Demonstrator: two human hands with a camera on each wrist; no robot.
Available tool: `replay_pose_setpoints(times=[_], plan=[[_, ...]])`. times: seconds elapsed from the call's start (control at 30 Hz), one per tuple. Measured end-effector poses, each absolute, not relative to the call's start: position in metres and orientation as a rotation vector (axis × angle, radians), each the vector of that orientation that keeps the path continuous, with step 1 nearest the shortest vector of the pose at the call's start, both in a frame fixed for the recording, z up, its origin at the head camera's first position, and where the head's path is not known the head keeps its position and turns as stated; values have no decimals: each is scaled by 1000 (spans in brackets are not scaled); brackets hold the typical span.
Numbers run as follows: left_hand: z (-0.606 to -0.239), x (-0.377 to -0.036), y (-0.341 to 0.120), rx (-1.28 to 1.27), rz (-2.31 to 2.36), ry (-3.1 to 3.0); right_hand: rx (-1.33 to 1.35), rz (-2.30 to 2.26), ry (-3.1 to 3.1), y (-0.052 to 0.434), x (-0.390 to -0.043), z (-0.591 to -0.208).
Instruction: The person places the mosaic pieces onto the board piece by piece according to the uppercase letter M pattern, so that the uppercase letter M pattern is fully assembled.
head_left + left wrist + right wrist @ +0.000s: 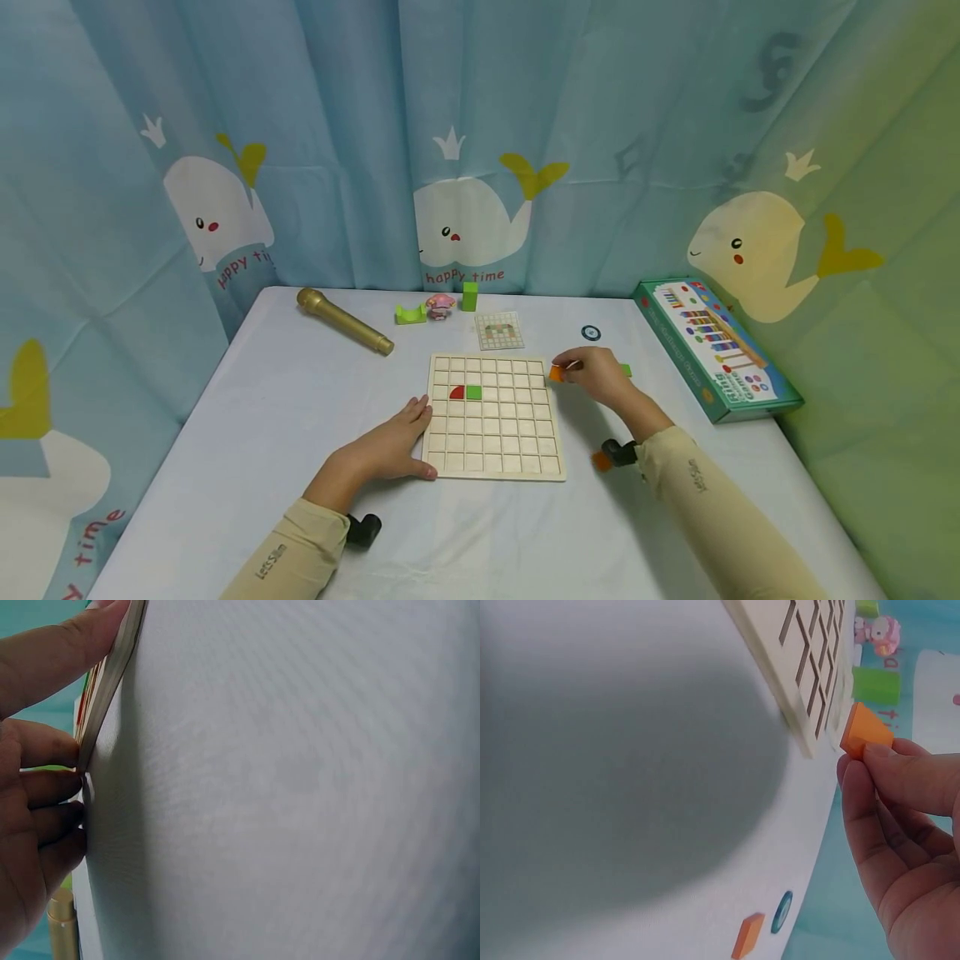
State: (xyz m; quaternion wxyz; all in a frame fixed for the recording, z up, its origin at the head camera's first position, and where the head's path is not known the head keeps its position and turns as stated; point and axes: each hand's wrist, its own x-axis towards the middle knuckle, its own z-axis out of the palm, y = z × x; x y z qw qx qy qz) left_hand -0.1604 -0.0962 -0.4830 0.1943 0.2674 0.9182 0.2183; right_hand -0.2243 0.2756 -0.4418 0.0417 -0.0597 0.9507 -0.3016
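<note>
1. A white table (pixel 262 417) stood before whale-print curtains (pixel 465 150).
2. The left hand (pixel 393 446) lay flat, fingers relaxed, against the grid board (pixel 495 417).
3. The right hand (pixel 596 377) pinched an orange block (pixel 556 373) just beside the board's far right corner.

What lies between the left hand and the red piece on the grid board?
In the head view, only the board's raised left frame and one empty cell separate the left hand from the red piece; no other piece sits there.
</note>
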Motion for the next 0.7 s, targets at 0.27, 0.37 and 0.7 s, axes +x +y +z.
replay_pose_setpoints(times=[0.27,0.37,0.7], plan=[[-483,-160,-96,756,596,2573,-237,-981,2881,266,-226,-442],[-484,-161,-96,755,596,2578,-260,-992,2887,262,-227,-443],[-483,-160,-97,755,624,2567,-299,-1036,2831,249,-227,-444]])
